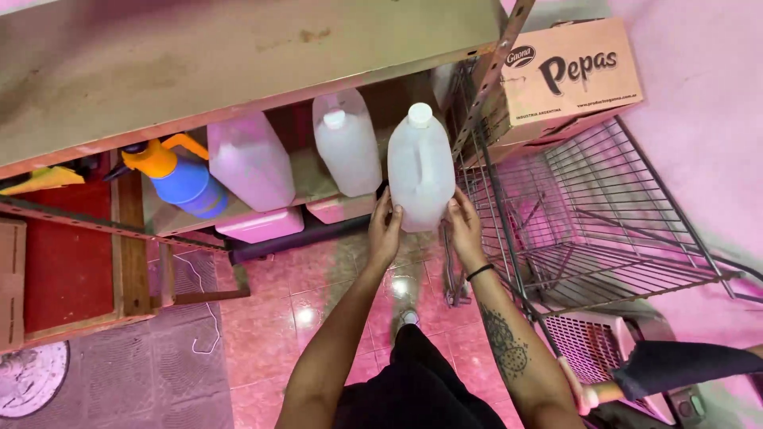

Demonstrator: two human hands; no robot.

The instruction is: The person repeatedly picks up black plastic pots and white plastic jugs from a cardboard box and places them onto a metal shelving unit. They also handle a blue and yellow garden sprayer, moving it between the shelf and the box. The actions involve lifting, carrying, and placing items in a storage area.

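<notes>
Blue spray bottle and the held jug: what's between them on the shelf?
Head view: two translucent jugs stand between the blue spray bottle and the held jug: a pinkish jug, then a white-capped jug.

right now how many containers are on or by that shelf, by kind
translucent white jugs: 3, one held between the left hand and right hand, one behind it, one larger to the left
blue spray bottle with orange top: 1
cardboard box: 1
total: 5

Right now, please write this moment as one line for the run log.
left hand: grips jug | right hand: grips jug | translucent jug: upright, white cap on | beside: wire rack
</notes>
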